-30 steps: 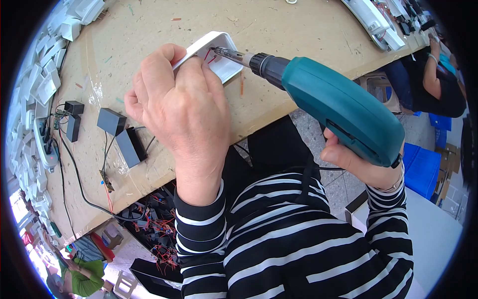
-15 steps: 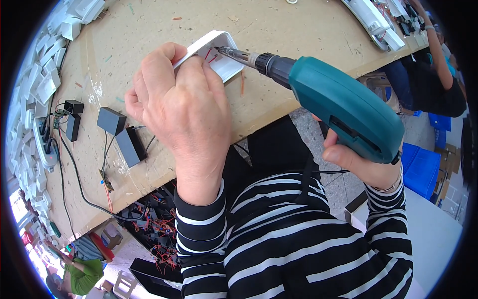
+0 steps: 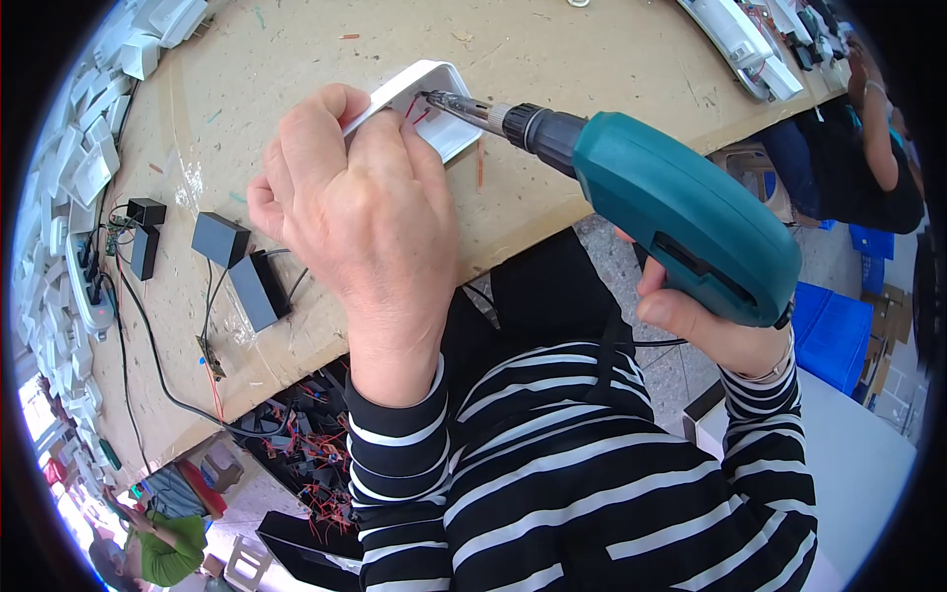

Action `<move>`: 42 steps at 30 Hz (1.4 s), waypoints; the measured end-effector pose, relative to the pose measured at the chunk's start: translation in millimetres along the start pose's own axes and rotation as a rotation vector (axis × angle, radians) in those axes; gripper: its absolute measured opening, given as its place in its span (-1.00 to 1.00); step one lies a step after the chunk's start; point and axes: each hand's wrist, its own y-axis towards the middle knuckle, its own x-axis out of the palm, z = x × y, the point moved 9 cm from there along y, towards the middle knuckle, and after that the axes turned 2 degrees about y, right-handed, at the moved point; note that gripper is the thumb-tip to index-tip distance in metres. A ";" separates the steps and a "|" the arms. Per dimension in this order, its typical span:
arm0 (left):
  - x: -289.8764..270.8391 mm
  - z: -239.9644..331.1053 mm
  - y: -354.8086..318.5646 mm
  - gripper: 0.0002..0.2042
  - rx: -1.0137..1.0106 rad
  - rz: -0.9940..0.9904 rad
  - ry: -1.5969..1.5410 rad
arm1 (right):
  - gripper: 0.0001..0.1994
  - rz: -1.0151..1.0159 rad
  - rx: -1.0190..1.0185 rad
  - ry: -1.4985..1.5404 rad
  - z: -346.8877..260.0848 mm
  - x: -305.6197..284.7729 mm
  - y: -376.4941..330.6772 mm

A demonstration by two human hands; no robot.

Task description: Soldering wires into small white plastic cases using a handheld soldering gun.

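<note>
Nothing much moved: left hand [image 3: 355,207] still held the white case [image 3: 434,99], right hand [image 3: 710,326] still gripped the drill [image 3: 671,207], screwing.

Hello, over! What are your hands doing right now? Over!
Left hand pinning white plastic housing to the workbench. Right hand gripping teal power screwdriver, bit inside the housing. Nothing blocking.
</note>
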 end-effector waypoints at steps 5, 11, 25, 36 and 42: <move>1.2 -1.3 -0.6 -0.96 -0.006 -0.007 -0.005 | -0.47 0.016 0.072 0.020 2.4 -0.4 0.0; 1.0 -0.6 -0.7 -0.96 -0.003 0.002 -0.002 | -0.42 0.021 0.131 0.030 3.9 0.6 -6.0; -0.4 1.3 1.0 -0.96 0.002 -0.026 0.007 | -0.27 0.080 0.190 0.229 4.8 -14.0 -32.8; 2.6 -24.0 -14.1 -0.29 -0.064 -0.337 -0.135 | -0.26 0.220 0.094 0.374 6.2 -33.3 -37.9; -40.1 -42.2 -8.8 -0.32 -0.125 -0.159 -0.418 | -0.30 0.113 -0.026 1.122 24.8 -39.1 -47.0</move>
